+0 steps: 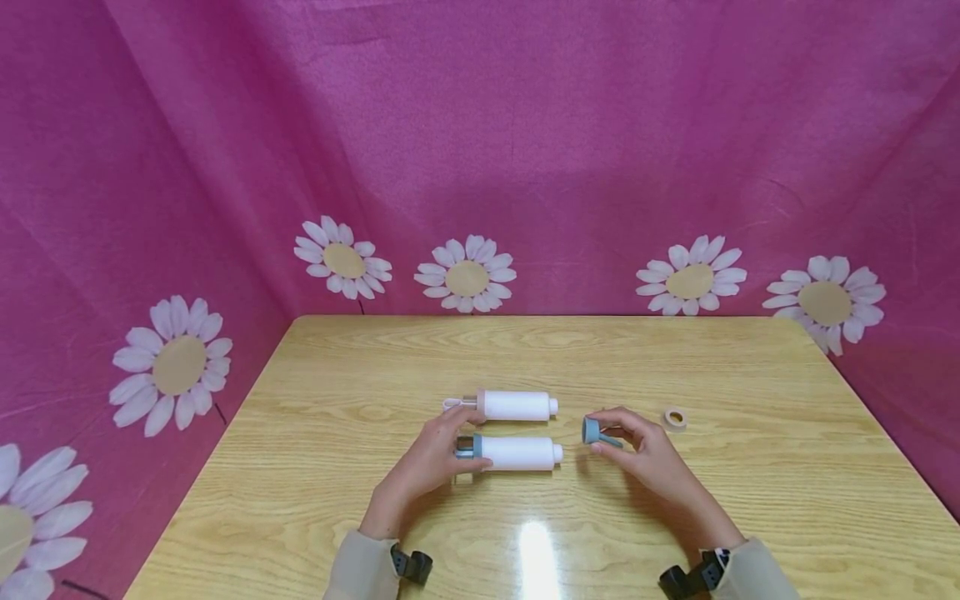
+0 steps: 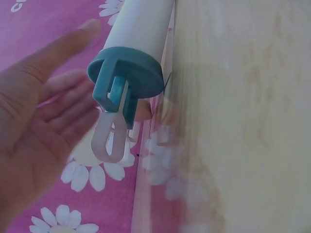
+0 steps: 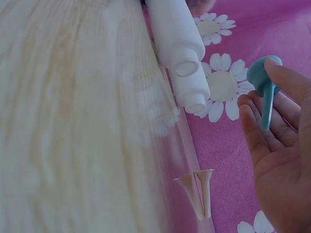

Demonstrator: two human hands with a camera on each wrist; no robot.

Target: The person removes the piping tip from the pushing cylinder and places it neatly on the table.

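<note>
Two white bottles lie side by side, necks pointing right in the head view. The nearer bottle (image 1: 519,454) has a teal collar (image 2: 131,73) with a looped end piece; the farther bottle (image 1: 517,406) has a pinkish collar. My left hand (image 1: 423,462) is spread around the nearer bottle's collar end, thumb on the near side, fingers beyond. In the left wrist view its thumb stands off the bottle; other contact is unclear. My right hand (image 1: 654,457) pinches a teal cap with a stem (image 3: 266,80), to the right of the bottle necks and apart from them.
A small beige ring-like piece (image 1: 675,418) sits on the wooden table (image 1: 360,358) just beyond the right hand; it looks flared in the right wrist view. A pink cloth (image 1: 480,125) with daisies hangs behind and at the sides.
</note>
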